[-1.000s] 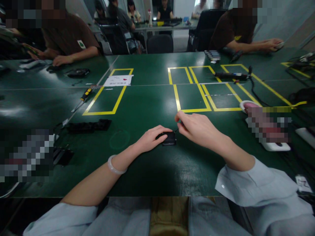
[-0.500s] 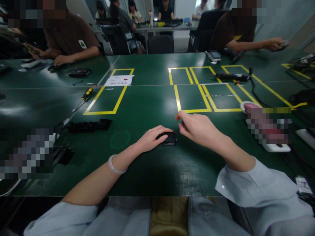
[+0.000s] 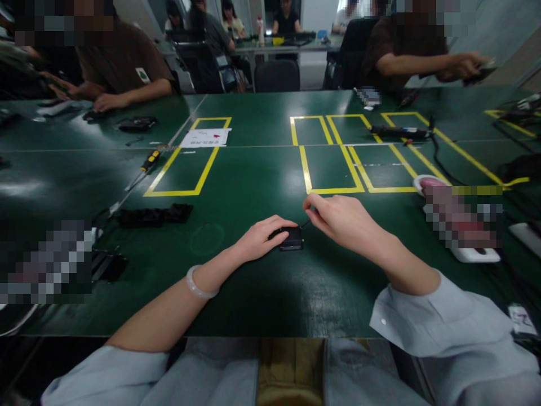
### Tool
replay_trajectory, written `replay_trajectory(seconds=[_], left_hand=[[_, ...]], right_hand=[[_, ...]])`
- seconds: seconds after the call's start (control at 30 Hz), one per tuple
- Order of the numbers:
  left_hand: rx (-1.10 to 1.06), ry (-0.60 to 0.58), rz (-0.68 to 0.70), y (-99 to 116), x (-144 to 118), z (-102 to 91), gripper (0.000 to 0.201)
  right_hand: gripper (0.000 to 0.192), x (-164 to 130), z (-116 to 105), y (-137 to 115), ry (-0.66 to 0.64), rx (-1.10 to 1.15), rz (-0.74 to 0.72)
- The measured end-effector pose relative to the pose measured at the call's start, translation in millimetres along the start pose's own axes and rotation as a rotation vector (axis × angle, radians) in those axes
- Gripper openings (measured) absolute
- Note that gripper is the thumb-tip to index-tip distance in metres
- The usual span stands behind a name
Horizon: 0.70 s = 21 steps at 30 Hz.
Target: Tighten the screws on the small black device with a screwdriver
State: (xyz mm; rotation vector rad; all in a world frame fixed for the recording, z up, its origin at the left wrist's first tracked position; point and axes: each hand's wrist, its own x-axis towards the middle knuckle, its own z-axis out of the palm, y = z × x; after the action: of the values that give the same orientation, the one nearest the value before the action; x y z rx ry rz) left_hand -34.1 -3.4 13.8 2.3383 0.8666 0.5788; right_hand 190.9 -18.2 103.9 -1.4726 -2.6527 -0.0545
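Observation:
A small black box-shaped device [image 3: 292, 241] lies on the green table in front of me. My left hand [image 3: 266, 238] is closed on its left side, with the thumb on the near face and the fingers over the back. Just right of the device, my right hand [image 3: 338, 217] is in a pinch with its fingers curled. From this pinch a thin dark rod [image 3: 305, 224] slants down to the device's back right corner. Its upper part is hidden by my fingers, so its exact kind does not show.
A yellow-and-black screwdriver [image 3: 150, 162] and a black strip-like part [image 3: 155, 215] lie left. A white power strip [image 3: 475, 254], partly blurred, is at right. Yellow tape outlines [image 3: 333, 190] and a paper sheet [image 3: 205, 137] mark the table. Co-workers sit across.
My right fingers have shifted slightly and curled closer together around the thin rod. My left hand and the device stay put. The co-worker at the far right has brought both hands together.

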Motion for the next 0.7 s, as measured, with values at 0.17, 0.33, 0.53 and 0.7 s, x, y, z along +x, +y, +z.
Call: replay_trajectory(seconds=[0.17, 0.33, 0.53, 0.7], left_hand=[[-0.001, 0.008, -0.001, 0.1, -0.3, 0.2, 0.035], [0.005, 0.001, -0.001, 0.2, -0.2, 0.4, 0.035], [-0.001, -0.002, 0.003, -0.6, -0.1, 0.4, 0.034], [-0.003, -0.003, 0.002, -0.3, 0.3, -0.4, 0.034]], right_hand=[[0.023, -2.1, -1.1, -1.0, 0.042, 0.091, -0.028], [0.026, -1.6, -4.3, -2.9, 0.025, 0.064, 0.003], [0.027, 0.6, -2.2, -2.3, 0.000, -0.035, 0.017], [0.024, -1.8, 0.6, -0.5, 0.034, 0.029, -0.055]])
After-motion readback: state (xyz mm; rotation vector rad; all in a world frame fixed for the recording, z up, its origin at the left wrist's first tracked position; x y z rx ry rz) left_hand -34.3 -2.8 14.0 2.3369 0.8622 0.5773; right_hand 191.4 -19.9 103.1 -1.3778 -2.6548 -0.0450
